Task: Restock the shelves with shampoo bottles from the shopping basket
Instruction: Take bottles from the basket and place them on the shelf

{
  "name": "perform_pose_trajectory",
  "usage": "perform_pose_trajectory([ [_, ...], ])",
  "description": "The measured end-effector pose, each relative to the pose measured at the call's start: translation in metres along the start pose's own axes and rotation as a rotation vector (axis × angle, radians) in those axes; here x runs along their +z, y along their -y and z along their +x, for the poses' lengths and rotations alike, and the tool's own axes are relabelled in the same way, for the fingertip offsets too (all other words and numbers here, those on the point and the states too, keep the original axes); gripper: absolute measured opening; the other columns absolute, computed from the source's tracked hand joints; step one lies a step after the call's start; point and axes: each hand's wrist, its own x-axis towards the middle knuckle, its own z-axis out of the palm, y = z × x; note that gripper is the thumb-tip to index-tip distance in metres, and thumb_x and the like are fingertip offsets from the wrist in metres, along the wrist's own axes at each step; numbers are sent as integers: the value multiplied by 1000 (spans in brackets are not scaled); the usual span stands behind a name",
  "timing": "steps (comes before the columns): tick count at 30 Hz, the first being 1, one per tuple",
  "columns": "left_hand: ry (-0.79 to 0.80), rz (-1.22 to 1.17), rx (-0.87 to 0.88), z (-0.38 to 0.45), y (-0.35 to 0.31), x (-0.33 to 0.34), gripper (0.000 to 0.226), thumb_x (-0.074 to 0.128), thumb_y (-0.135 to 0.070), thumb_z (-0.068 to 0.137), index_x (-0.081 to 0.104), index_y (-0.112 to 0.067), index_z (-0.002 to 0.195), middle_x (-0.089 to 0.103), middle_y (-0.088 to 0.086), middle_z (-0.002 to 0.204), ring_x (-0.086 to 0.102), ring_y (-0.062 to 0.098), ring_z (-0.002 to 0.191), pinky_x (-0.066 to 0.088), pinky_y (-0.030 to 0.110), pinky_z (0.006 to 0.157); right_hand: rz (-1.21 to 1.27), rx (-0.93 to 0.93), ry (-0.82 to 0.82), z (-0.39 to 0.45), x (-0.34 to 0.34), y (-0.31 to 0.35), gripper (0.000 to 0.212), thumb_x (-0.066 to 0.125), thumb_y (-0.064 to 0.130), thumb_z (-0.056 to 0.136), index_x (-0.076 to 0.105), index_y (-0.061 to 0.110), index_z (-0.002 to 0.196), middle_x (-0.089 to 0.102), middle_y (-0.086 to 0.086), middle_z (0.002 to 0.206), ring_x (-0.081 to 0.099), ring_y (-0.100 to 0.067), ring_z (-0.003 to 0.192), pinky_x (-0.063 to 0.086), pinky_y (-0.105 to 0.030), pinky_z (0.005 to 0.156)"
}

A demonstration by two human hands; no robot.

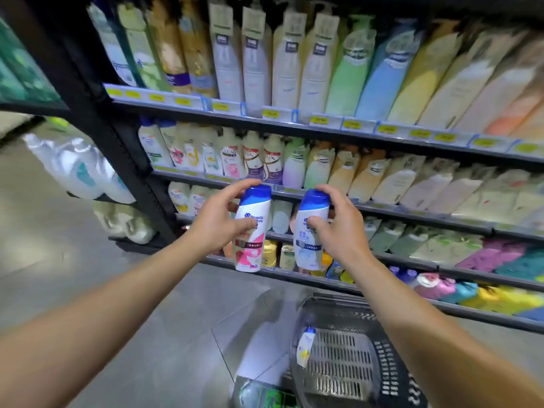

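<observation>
My left hand (pixel 217 222) grips a white shampoo bottle with a blue cap and a pink label (pixel 251 245), held upright in front of the shelves. Beside it, my right hand (pixel 341 228) grips a second white bottle with a blue cap and a pale blue label (pixel 309 251). Both bottles hang in the air before the third shelf (pixel 412 213) from the top. On the floor below stands a dark shopping basket (pixel 388 366). One small white bottle with a yellow label (pixel 305 347) leans against its left wall.
The black shelf unit (pixel 123 160) holds rows of bottles and refill pouches on several levels, with yellow price tags (pixel 351 124) along the edges. Bundled white packs (pixel 76 166) hang off its left end. Grey floor tiles (pixel 88 290) lie to the left.
</observation>
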Motion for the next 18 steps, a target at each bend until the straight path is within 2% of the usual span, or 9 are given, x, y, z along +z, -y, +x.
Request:
perform_pose_trajectory([
  [3,-79,39,68,-12,-13,-84,79,77,8,70,54,-48,123,62,8,116,65,13,82,50,12,64,6,-96,-29,9,20,79,60,71,8,76,52,28,130,59,6,124,58,-20,111,45,-34,98],
  [5,-125,43,114,-20,-24,-136,82,77,7,70,53,-55,118,62,9,116,65,10,75,51,14,61,-3,-167,-52,15,33,129,60,73,7,75,54,23,130,59,4,126,56,-17,113,41,-26,97],
  [7,-174,49,157,-24,-36,-180,84,77,7,68,53,-58,117,63,10,115,67,16,76,55,23,65,-17,-216,-66,21,44,174,60,74,7,75,54,23,130,59,3,126,55,-15,113,38,-20,92],
  [9,-240,60,207,-26,-51,-221,85,77,6,67,53,-59,116,65,8,114,68,26,84,57,34,77,-12,-266,-64,29,54,215,59,73,9,77,54,26,130,59,4,124,57,-17,111,42,-25,95],
  [10,-270,73,230,-26,-59,-240,84,77,5,66,52,-59,116,66,7,112,67,27,86,57,35,80,-1,-289,-60,33,59,235,58,73,10,78,53,27,130,59,4,123,58,-18,110,45,-31,96],
  [12,-308,82,264,-24,-75,-273,83,76,5,67,53,-56,116,65,9,113,65,32,85,56,33,80,17,-348,-56,42,66,271,57,72,11,79,53,29,129,58,7,121,59,-17,108,49,-40,95],
  [16,-340,71,346,-12,-110,-324,77,74,8,70,54,-44,123,61,17,118,60,40,80,56,38,79,16,-479,-90,69,71,331,57,74,10,76,55,23,128,60,5,124,58,-16,112,48,-44,96],
  [18,-380,80,385,-2,-127,-345,76,74,8,70,54,-41,124,60,19,118,56,35,74,55,38,77,3,-529,-123,86,70,358,58,75,10,73,56,22,127,62,5,123,58,-15,111,48,-43,97],
])
